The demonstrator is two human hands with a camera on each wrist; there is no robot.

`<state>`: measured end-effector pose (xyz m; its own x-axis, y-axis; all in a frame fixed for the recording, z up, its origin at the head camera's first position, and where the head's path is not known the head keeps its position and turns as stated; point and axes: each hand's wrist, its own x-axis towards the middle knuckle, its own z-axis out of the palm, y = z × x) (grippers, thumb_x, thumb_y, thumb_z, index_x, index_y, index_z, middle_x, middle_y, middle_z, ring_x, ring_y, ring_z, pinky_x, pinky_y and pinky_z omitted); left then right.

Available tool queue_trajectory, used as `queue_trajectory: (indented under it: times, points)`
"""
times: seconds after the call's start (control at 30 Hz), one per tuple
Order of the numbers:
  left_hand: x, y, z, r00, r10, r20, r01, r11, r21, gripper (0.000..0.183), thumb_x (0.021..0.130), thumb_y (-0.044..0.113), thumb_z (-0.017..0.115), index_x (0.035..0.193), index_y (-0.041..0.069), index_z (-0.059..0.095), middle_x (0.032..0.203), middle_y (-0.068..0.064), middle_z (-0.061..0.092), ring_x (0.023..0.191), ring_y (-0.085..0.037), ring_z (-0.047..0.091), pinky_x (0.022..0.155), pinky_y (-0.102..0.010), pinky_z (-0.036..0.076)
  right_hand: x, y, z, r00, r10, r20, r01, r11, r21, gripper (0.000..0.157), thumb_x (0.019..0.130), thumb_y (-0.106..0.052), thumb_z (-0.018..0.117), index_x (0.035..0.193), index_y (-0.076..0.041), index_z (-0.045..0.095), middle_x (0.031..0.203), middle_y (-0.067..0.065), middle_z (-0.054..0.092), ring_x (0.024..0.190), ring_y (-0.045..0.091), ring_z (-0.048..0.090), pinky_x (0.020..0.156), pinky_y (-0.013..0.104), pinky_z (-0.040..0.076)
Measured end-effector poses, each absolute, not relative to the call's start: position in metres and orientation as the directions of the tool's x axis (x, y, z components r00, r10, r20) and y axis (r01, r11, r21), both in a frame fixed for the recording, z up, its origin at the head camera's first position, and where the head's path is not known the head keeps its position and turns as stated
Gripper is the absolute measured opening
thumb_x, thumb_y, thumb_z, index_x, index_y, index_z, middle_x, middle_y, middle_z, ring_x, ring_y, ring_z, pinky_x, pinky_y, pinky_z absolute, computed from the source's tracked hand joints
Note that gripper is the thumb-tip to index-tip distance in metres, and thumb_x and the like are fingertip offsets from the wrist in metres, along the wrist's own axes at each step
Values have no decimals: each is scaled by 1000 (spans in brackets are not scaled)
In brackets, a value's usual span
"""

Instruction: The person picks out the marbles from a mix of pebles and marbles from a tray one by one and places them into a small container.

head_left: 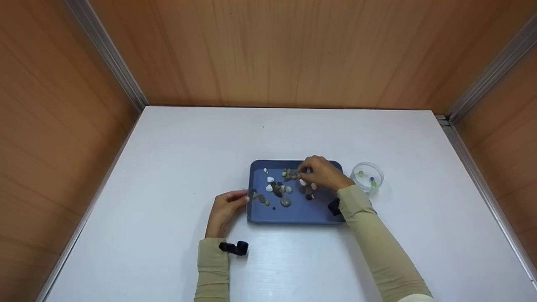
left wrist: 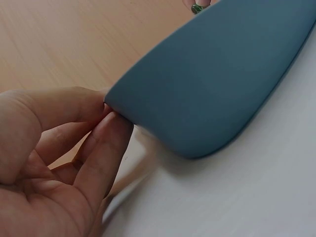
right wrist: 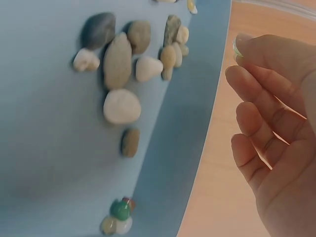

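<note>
A shallow blue tray (head_left: 300, 214) lies on the white table, with pebbles and small glass marbles grouped inside it. At its left side, my left hand (head_left: 224, 209) pinches the tray's edge between thumb and fingers; the left wrist view shows this grip at a corner of the tray wall (left wrist: 197, 94). My right hand (head_left: 323, 173) is over the tray's upper right part. In the right wrist view, its thumb and forefinger pinch a small greenish glass marble (right wrist: 236, 48), mostly covered by the fingertips. White, grey and brown pebbles (right wrist: 118, 61) lie near that hand.
To the right of the tray stands a round clear dish (head_left: 367, 176) holding a few glass marbles. Wooden panels (head_left: 289, 54) enclose the table at the back and sides. A green marble cluster (right wrist: 120, 210) sits by the tray wall.
</note>
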<state>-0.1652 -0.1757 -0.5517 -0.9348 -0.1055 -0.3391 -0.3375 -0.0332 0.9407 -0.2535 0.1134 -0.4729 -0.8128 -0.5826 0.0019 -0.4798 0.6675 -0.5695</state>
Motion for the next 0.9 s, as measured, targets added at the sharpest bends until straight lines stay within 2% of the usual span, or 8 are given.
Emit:
queue_trajectory:
  times: [0.3,0.9]
  points:
    - [-165,-177,-552,-944,-92,-317,-311,-69,948,30,83,4,72,112,-2,69,111,-14,68,91,-12,64,82,-25,55,-253,131,-469,-838,-546,2,-455,696,-555,13,89,-14,66,97,-7,73,93,8,68,87,25,59,74,35,48]
    - [-166,-177,-552,-938,-98,-331,-329,-42,943,29,82,6,73,111,3,71,114,-12,68,101,-17,63,88,-28,54,-252,174,-459,-893,-450,-2,-378,751,-542,16,87,-16,70,99,-5,73,91,7,67,81,19,56,70,31,48]
